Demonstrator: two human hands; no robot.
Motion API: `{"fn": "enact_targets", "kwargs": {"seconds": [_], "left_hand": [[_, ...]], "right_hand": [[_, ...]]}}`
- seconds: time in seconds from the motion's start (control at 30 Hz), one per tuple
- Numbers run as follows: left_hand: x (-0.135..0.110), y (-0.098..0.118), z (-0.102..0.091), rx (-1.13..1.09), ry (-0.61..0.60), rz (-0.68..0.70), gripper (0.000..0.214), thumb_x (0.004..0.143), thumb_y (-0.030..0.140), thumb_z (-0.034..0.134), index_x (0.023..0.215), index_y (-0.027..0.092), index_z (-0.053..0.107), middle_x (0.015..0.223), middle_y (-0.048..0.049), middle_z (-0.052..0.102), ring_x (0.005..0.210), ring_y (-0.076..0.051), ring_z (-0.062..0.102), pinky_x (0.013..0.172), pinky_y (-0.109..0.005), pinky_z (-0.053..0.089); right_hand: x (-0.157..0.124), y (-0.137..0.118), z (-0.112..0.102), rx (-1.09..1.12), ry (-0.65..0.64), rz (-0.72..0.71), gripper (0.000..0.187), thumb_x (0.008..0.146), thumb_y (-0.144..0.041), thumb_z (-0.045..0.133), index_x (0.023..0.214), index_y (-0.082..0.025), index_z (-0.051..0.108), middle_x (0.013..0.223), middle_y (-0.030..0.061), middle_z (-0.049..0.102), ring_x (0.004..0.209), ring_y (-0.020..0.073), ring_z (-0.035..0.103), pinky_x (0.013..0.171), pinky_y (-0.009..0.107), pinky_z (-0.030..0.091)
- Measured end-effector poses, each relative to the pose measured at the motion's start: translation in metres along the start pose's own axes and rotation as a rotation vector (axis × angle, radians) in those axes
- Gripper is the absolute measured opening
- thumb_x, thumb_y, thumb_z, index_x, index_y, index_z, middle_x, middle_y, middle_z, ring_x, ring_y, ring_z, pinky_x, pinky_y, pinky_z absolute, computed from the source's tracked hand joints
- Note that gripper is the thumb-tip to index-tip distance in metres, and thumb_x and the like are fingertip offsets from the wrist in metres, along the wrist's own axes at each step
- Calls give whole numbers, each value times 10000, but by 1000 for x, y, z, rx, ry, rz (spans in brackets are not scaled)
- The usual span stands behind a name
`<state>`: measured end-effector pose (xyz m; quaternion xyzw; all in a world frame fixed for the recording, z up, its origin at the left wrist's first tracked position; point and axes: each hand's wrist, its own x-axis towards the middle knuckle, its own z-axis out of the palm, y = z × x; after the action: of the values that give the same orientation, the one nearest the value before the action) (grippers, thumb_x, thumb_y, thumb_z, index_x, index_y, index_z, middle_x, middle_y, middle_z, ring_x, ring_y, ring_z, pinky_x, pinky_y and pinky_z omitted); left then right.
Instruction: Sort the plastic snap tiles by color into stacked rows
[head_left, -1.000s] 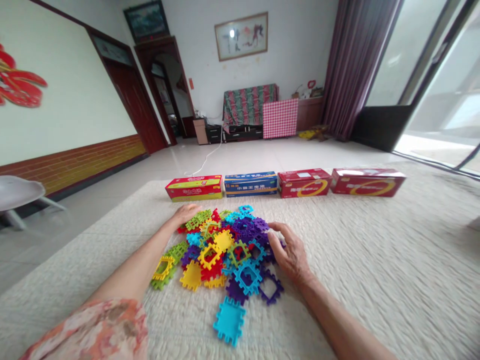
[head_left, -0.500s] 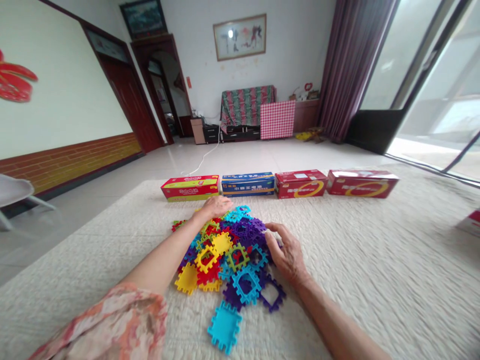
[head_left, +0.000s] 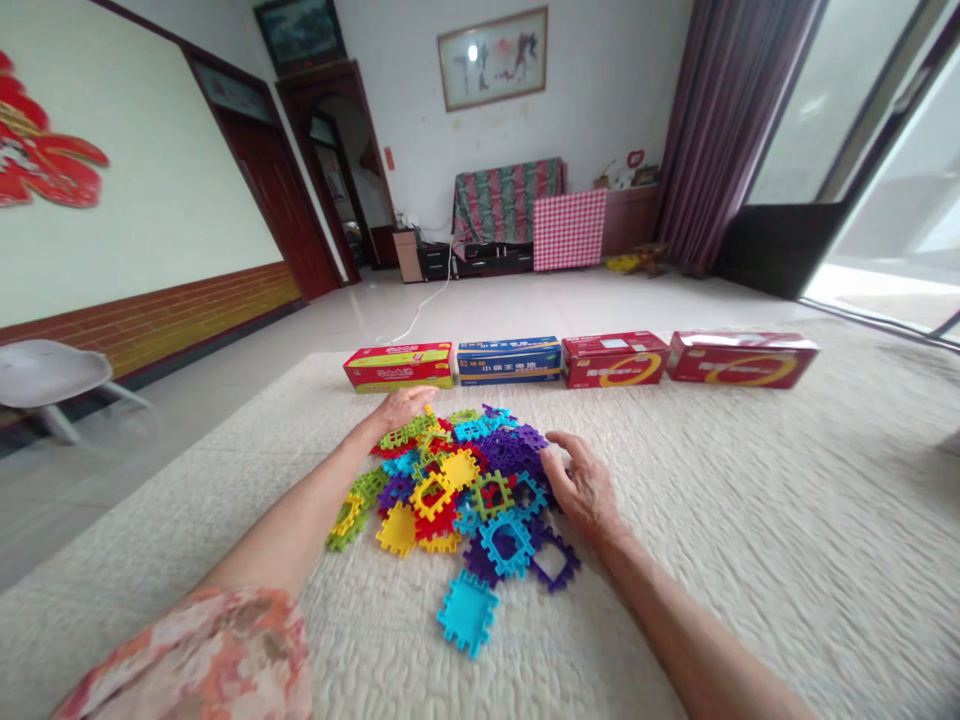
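Note:
A heap of plastic interlocking tiles with notched edges lies on the quilted cover, in yellow, blue, purple, green and red. At the heap's far left edge my left hand [head_left: 401,408] rests with fingers stretched over the green tiles [head_left: 407,432]; its fingertips are partly hidden. My right hand [head_left: 586,487] is at the right side, thumb and fingers apart, touching or very close to the purple tiles [head_left: 514,452]. Nearest to me lies a solid light-blue tile [head_left: 468,611]. A blue frame tile [head_left: 507,544] and a yellow tile [head_left: 397,530] sit at the front of the heap.
Behind the heap stand four-sided boxes in a row: a red and yellow box [head_left: 399,367], a blue box [head_left: 510,361] and two dark red boxes [head_left: 615,360]. A white chair [head_left: 56,370] is off to the left. A white cable [head_left: 424,305] crosses the floor.
My left hand has moved left along the heap's far edge, and green and yellow tiles show at the left side. My right hand stays beside the purple tiles. The view has shifted slightly.

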<state>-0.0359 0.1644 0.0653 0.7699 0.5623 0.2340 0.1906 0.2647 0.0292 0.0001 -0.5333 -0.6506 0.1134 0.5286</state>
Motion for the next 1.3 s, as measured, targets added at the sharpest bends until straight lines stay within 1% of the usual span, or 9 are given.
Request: {"fn": "enact_targets", "kwargs": {"seconds": [0.13, 0.23, 0.4, 0.5, 0.6, 0.67, 0.83, 1.0, 1.3], "left_hand": [[-32, -64, -15, -14, 132, -239, 580, 836, 579, 405, 1146, 177, 687, 1302, -66, 641, 1279, -216, 537, 1124, -307, 366], [-41, -81, -6, -8, 153, -235, 549, 836, 548, 396, 1146, 195, 679, 1340, -50, 614, 1301, -192, 516, 1142, -304, 347], [-31, -67, 13, -62, 104, -63, 563, 786, 603, 394, 1107, 238, 680, 1302, -14, 643, 1292, -200, 527, 1138, -305, 367], [-18, -69, 21, -92, 101, -42, 600, 702, 713, 428, 1069, 306, 674, 1292, 30, 648, 1299, -237, 522, 1150, -336, 363], [-3, -77, 31, -119, 64, -76, 542, 688, 763, 428, 1034, 401, 635, 1228, 183, 658, 1296, -230, 523, 1177, -423, 325], [1, -75, 36, -154, 54, -46, 503, 697, 757, 437, 1018, 417, 623, 1210, 212, 658, 1293, -225, 526, 1182, -432, 317], [-2, -46, 49, -215, 71, -43, 487, 701, 686, 483, 1024, 368, 658, 1236, 102, 673, 1288, -259, 531, 1165, -420, 352], [1, -24, 66, -281, 67, -20, 678, 697, 681, 489, 1110, 179, 682, 1288, -103, 645, 1299, -307, 514, 1152, -453, 355], [13, 14, 105, -286, 119, -24, 521, 772, 577, 495, 1047, 194, 718, 1219, -93, 687, 1214, -285, 588, 1080, -413, 439]], "right_hand": [[0, 6, 7, -70, -13, -43, 360, 857, -442, 525, 1086, -188, 637, 1104, 120, 674, 1046, 264, 620, 925, 436, 483], [1, 7, 9, -104, -45, -39, 351, 860, -440, 537, 1103, -199, 617, 1058, 104, 680, 980, 254, 629, 890, 424, 489], [-1, -4, 3, -153, -85, 20, 293, 863, -382, 544, 1079, -197, 614, 986, 84, 694, 917, 232, 633, 833, 371, 491], [-4, -10, 2, -205, -115, 42, 310, 855, -344, 560, 1109, -175, 611, 1030, 99, 689, 955, 231, 619, 860, 360, 477], [-3, -8, 4, -261, -135, 74, 367, 842, -374, 585, 1144, -166, 603, 1018, 101, 688, 939, 235, 613, 867, 369, 474], [-2, -6, 5, -286, -142, 96, 395, 835, -387, 596, 1160, -163, 601, 1023, 107, 686, 952, 243, 610, 880, 380, 469], [-4, -6, 3, -279, -130, 119, 392, 823, -360, 603, 1167, -172, 597, 1059, 111, 686, 997, 250, 606, 909, 380, 450], [-4, -2, -9, -286, -125, 134, 391, 829, -353, 597, 1167, -158, 605, 1049, 107, 688, 974, 237, 608, 894, 355, 445], [-1, 16, -56, -375, -123, 197, 359, 843, -323, 578, 1154, -151, 632, 1081, 117, 697, 1007, 230, 624, 909, 324, 438]]}}
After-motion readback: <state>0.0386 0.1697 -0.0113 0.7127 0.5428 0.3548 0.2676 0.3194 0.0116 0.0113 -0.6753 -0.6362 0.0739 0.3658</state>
